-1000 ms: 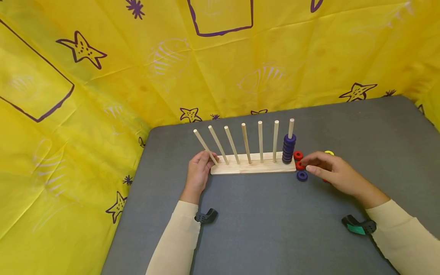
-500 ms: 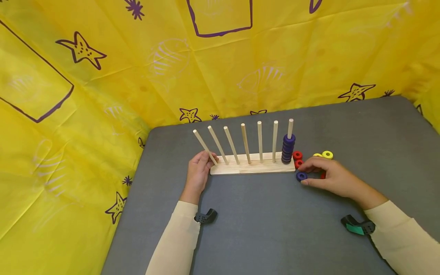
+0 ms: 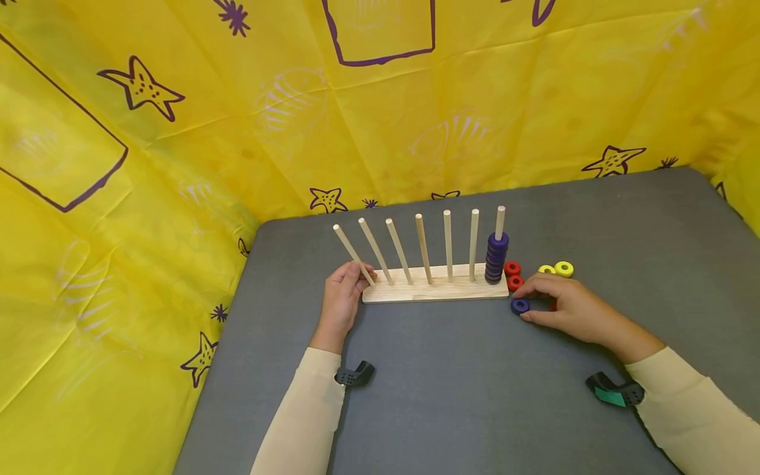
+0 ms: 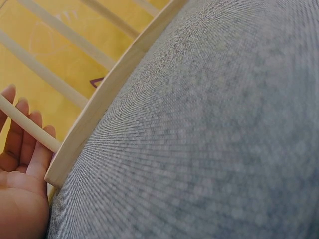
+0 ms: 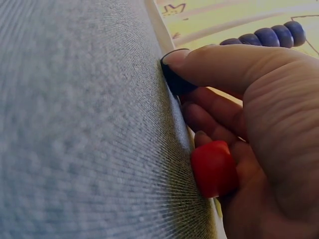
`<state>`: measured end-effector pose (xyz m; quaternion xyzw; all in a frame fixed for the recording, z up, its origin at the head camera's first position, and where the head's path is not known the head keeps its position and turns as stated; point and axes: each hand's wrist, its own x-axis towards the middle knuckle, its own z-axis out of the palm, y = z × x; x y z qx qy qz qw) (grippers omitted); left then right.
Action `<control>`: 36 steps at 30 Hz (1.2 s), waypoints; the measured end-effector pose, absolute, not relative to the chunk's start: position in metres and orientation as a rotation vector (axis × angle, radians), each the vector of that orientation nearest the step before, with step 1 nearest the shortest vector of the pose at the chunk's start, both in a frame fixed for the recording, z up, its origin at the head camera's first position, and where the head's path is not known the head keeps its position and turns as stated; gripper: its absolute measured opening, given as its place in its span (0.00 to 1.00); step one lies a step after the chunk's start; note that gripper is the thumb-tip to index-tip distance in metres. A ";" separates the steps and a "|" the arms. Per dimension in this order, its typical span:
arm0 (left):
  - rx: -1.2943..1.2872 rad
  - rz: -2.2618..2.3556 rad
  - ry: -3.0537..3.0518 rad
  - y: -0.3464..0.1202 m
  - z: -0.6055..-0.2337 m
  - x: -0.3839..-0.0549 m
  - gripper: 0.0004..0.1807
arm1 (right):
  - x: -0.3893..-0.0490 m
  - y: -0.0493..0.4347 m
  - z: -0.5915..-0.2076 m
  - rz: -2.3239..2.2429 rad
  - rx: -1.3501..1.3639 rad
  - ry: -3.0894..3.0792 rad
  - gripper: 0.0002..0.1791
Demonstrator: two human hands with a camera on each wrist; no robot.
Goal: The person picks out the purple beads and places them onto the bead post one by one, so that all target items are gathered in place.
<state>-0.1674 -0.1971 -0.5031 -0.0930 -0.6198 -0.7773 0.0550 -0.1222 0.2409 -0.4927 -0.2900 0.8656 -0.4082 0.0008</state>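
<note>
A wooden peg stand (image 3: pixel 439 291) carries a row of upright pegs. My left hand (image 3: pixel 343 293) holds its left end, thumb and fingers about the leftmost peg (image 3: pixel 354 255); in the left wrist view the fingers (image 4: pixel 32 144) lie behind that peg. The rightmost peg bears a stack of purple rings (image 3: pixel 496 258), its top bare. To the right of the stand, my right hand (image 3: pixel 569 307) pinches a purple ring (image 3: pixel 520 306) on the table between thumb and forefinger. In the right wrist view, the thumb presses on this dark ring (image 5: pixel 177 79).
Two red rings (image 3: pixel 512 268) lie against the stand's right end. Two yellow rings (image 3: pixel 563 269) sit behind my right hand. Another red ring (image 5: pixel 214 169) is under that hand, mostly hidden in the head view. A yellow patterned cloth (image 3: pixel 368 119) hangs behind the grey table (image 3: pixel 427 396).
My right hand has shifted from above the red rings down to the purple ring in front and taken it between thumb and forefinger. The left hand keeps its place on the stand.
</note>
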 end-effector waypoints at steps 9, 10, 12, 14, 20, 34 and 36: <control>-0.287 -2.355 -1.889 -0.197 -0.501 -0.167 0.28 | -0.121 0.240 -0.492 -1.271 -0.901 2.735 0.20; -0.285 -2.357 -1.889 -0.197 -0.501 -0.167 0.28 | -0.121 0.240 -0.492 -1.271 -0.903 2.739 0.20; -0.281 -2.355 -1.893 -0.197 -0.501 -0.167 0.26 | -0.121 0.240 -0.493 -1.278 -0.918 2.746 0.20; -0.274 -2.353 -1.901 -0.198 -0.501 -0.167 0.24 | -0.121 0.240 -0.493 -1.289 -0.936 2.752 0.20; -0.260 -2.348 -1.911 -0.198 -0.500 -0.166 0.24 | -0.121 0.240 -0.492 -1.341 -0.963 2.760 0.20; -0.240 -2.345 -1.924 -0.197 -0.499 -0.166 0.24 | -0.119 0.238 -0.484 -1.406 -0.956 2.806 0.21; -0.248 -2.356 -1.908 -0.197 -0.500 -0.166 0.24 | -0.119 0.237 -0.483 -1.424 -0.959 2.810 0.22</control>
